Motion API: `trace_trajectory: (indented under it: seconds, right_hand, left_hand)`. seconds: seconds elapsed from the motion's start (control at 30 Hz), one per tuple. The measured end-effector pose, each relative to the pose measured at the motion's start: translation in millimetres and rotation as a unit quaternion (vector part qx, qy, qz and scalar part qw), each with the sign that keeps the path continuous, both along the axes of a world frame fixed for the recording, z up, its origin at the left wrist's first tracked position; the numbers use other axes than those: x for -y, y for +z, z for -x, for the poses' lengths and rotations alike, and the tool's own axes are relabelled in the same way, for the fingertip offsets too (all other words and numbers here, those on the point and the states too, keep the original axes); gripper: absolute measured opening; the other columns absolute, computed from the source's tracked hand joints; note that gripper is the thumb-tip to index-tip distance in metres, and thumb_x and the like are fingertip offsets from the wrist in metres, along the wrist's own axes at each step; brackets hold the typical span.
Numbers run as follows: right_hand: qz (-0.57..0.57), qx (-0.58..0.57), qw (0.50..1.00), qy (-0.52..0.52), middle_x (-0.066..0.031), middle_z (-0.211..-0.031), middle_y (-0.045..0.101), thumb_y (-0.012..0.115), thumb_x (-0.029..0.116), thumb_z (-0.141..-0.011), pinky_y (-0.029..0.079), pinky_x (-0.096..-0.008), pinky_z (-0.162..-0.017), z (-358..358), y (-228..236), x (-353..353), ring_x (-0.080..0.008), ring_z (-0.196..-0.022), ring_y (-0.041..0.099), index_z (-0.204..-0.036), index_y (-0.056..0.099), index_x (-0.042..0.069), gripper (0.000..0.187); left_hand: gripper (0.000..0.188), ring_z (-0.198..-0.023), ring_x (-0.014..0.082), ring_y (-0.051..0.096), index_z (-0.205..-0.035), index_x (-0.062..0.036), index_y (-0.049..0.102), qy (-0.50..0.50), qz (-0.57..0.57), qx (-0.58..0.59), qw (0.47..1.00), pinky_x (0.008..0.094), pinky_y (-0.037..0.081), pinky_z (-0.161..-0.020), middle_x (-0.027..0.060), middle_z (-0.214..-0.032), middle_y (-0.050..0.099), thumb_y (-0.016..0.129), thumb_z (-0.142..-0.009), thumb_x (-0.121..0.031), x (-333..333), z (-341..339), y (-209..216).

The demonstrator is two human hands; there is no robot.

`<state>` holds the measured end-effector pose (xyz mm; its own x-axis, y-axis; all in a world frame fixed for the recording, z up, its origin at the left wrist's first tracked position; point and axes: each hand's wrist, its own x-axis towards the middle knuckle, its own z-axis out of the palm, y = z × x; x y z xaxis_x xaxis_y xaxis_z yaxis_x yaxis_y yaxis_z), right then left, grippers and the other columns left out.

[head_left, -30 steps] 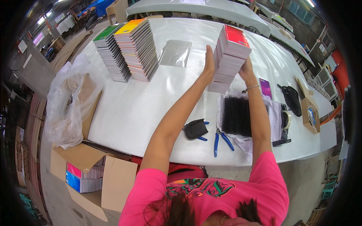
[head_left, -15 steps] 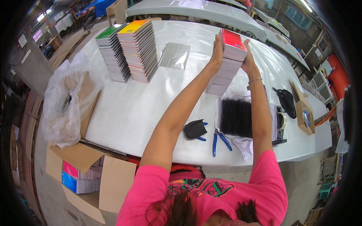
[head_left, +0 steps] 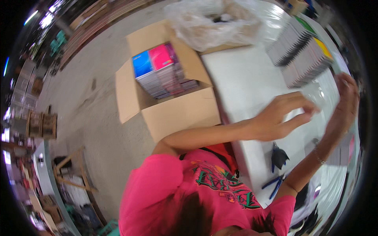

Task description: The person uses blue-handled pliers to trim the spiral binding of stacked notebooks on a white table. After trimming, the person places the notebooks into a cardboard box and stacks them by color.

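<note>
My left hand (head_left: 281, 117) hovers over the white table, with its thumb and curved fingers apart and nothing between them. To its right, my right hand (head_left: 346, 103) is raised and a little blurred; its fingers are loosely bent and I see nothing in them. Close to my right forearm stands a pale stack of notebooks (head_left: 342, 151), partly hidden by that arm. Beyond my left hand are a stack of yellow-topped spiral notebooks (head_left: 309, 67) and a green-topped stack (head_left: 292, 41). A clear plastic sheet (head_left: 317, 90) lies between the hands and these stacks.
An open cardboard box (head_left: 179, 114) beside the table holds notebooks with blue covers (head_left: 142, 65) and pink covers (head_left: 160, 57). Clear plastic wrap (head_left: 212, 27) bulges at the table's corner. Blue-handled pliers (head_left: 274, 184) and a black-covered tool (head_left: 279, 157) lie near the front edge.
The view has swung left toward the cardboard box. Both hands have let go of the red-topped notebook stack; my left hand has moved away from it, toward the table's left side.
</note>
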<state>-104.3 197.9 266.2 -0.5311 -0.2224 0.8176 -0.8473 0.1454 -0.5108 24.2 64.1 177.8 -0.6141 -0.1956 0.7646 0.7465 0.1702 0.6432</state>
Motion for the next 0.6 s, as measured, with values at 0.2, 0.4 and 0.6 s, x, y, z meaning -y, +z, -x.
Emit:
trace_trajectory:
  seconds: [0.2, 0.4, 0.6]
  right_hand:
    - [-0.375, 0.196, 0.676, 0.603, -0.012, -0.106, 0.064, 0.065, 0.018, -0.092, 0.045, -0.0366, -0.093, -129, -104, 180, -0.0261, -0.1, 0.06, -0.114, 0.064, 0.003, 0.027]
    - [-0.238, 0.095, 0.868, 0.425, -0.0157, -0.126, 0.051, 0.063, 0.011, -0.091, 0.042, -0.0414, -0.1, -197, -183, 266, -0.0335, -0.116, 0.052, -0.119, 0.062, 0.006, 0.029]
    - [-0.135, 0.028, 0.973, 0.183, -0.0163, -0.135, 0.046, 0.062, 0.006, -0.09, 0.036, -0.0444, -0.107, -167, -167, 289, -0.0358, -0.129, 0.042, -0.12, 0.063, 0.008, 0.03]
  left_hand:
    - [0.017, -0.092, 0.0217, 0.064, -0.105, -0.0031, 0.071, 0.497, 0.034, 0.204, 0.843, 0.0338, 0.05, -0.085, 0.0105, -0.099, 0.07, 0.06, -0.093, -0.007, 143, -218, -51]
    - [0.017, -0.096, 0.0192, 0.063, -0.107, -0.004, 0.07, 0.7, -0.014, 0.303, 0.646, 0.0324, 0.047, -0.087, 0.0091, -0.099, 0.067, 0.059, -0.095, -0.01, 212, -312, -92]
    - [0.02, -0.103, 0.0189, 0.059, -0.11, -0.0075, 0.071, 0.664, -0.041, 0.31, 0.679, 0.0346, 0.045, -0.092, 0.0066, -0.107, 0.065, 0.057, -0.098, -0.016, 229, -315, -124]
